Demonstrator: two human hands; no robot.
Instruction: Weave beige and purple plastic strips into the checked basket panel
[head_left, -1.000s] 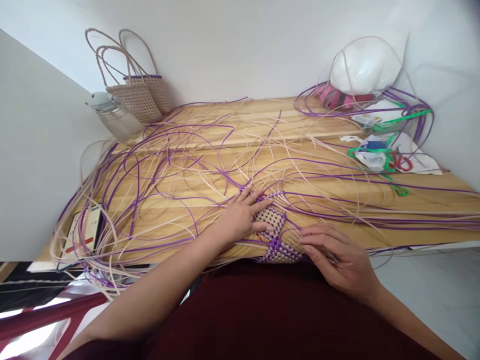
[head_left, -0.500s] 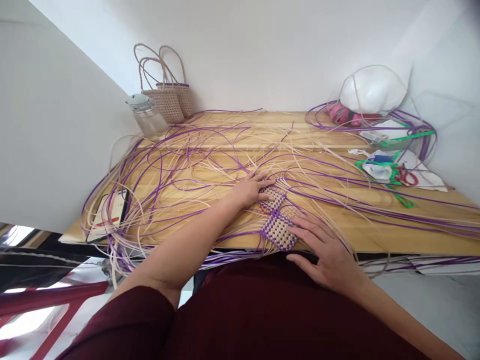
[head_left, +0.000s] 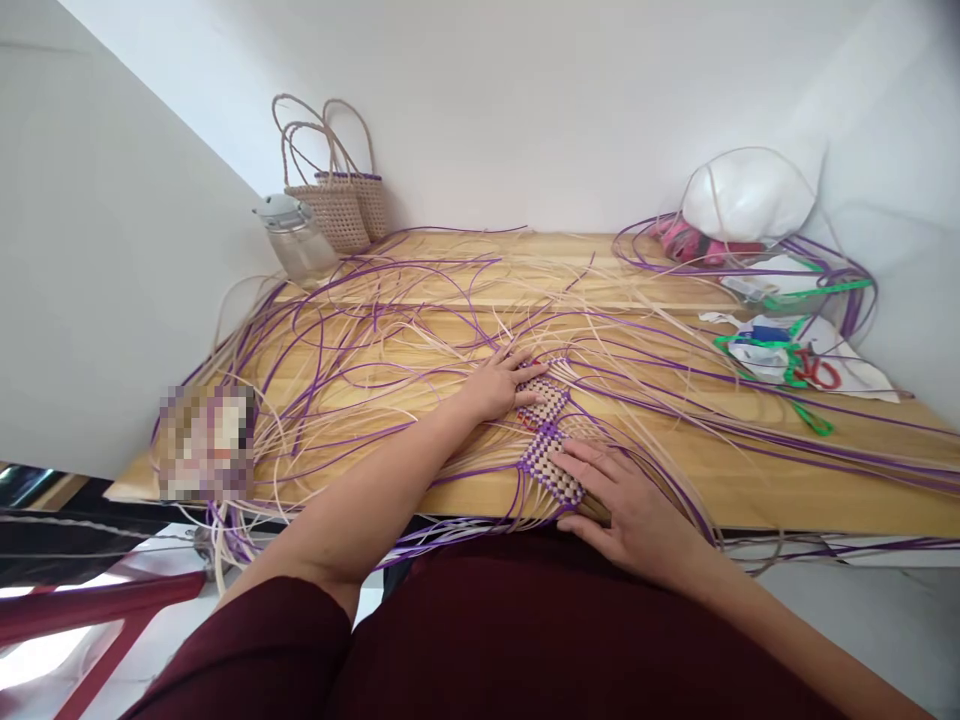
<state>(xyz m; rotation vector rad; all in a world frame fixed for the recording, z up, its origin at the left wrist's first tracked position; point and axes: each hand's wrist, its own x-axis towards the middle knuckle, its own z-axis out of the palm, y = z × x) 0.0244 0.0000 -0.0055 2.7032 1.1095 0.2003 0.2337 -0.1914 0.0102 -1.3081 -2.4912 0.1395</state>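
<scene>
A woven piece (head_left: pixel 553 468) of beige and purple strands lies near the table's front edge, made of diamond-shaped checkered parts joined at a purple corner. My left hand (head_left: pixel 501 386) rests with fingers spread over the left side of its farther diamond, covering part of the weave. On the nearer diamond's right side, my right hand (head_left: pixel 626 500) lies with fingers apart, their tips touching the weave. Loose purple and beige strands (head_left: pixel 645 410) fan out from the piece on both sides and pass beneath both hands.
Woven bags (head_left: pixel 337 215) and a lidded clear jug (head_left: pixel 296 240) stand at the back left. A white bundle (head_left: pixel 752 195) sits at the back right. Red-handled scissors (head_left: pixel 819 370) lie among green strips and white cloth. A pixelated patch covers the table's left end.
My right hand has moved slightly left, farther onto the nearer diamond. My left hand stays on the farther one. The view has shifted a little.
</scene>
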